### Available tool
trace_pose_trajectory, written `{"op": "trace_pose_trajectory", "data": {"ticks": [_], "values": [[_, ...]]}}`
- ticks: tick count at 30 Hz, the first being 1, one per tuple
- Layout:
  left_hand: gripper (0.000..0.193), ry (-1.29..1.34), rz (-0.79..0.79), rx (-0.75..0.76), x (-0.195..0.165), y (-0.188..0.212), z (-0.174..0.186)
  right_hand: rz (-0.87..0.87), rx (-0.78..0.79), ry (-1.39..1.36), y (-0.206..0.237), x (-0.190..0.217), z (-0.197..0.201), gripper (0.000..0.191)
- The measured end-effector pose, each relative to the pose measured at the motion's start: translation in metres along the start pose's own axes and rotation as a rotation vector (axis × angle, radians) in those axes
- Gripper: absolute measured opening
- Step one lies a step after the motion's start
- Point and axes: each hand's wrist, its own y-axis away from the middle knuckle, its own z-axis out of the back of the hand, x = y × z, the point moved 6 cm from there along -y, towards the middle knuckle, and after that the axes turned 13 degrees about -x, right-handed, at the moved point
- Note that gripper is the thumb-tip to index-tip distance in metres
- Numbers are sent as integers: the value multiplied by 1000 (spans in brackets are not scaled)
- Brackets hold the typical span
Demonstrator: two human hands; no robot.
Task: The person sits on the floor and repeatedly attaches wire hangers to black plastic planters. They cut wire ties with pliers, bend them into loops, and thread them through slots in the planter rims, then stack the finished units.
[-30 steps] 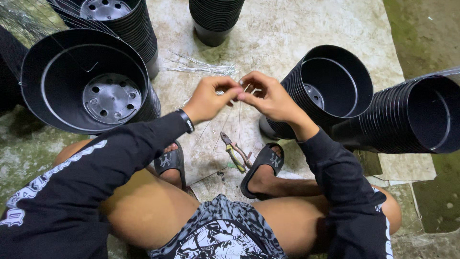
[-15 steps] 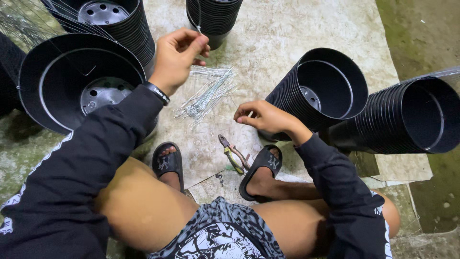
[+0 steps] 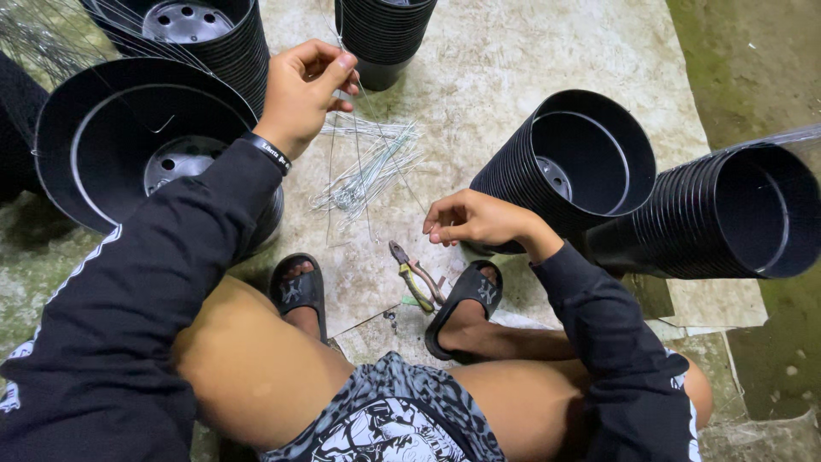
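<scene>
Person sits on the floor, knees apart, black sandals on both feet, black long sleeves. Landmark: the pile of thin wire pieces [image 3: 368, 167] lying on the pale sheet [image 3: 513, 60] that covers the floor.

Left hand [image 3: 304, 90] is raised above and left of the wire pile, fingers pinched shut on a thin wire [image 3: 331, 184] that hangs down from the fingertips past the pile's left edge. The wire is very thin, and its lower end is hard to follow. A black wristband sits at that wrist.

Right hand [image 3: 470, 221] is low, below and right of the wire pile, fingers curled loosely with the tips close together. Cannot tell whether it holds a wire end; nothing clear shows in it.

Pliers [image 3: 416, 275] with yellow-green handles lie on the sheet just below the wire pile, between the two sandals and close under the right hand, not touched.

Big black pot [image 3: 128, 150] stands left of the wire pile, upright, holes in its base showing. Stack of black pots [image 3: 201, 38] stands up-left of the pile, another stack [image 3: 385, 38] directly above it. Two stacks lie on their sides to the right of the pile: the nearer one [image 3: 569, 167] just behind the right hand, the farther one [image 3: 727, 214] beside it.
</scene>
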Motion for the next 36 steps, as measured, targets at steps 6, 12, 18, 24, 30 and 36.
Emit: {"op": "trace_pose_trajectory", "data": {"ticks": [6, 12, 18, 24, 30, 36], "values": [[13, -16, 1, -11, -2, 3, -1, -28, -72, 50, 0, 0, 2, 18], [13, -32, -134, -62, -1, 2, 0, 41, -319, 384, 6, 11, 13, 17], [13, -3, -250, -71, -3, -1, -10, 315, -530, 570, 11, 23, 16, 15], [21, 43, -196, 46, -30, -6, -32, 81, -362, 22, 22, 0, 30, 19], [44, 18, -211, 132, -43, -32, -59, -12, -542, -133, 84, 11, 104, 18], [22, -548, -567, 119, 20, 0, -139, 210, -960, 10, 179, 42, 184, 17]]}}
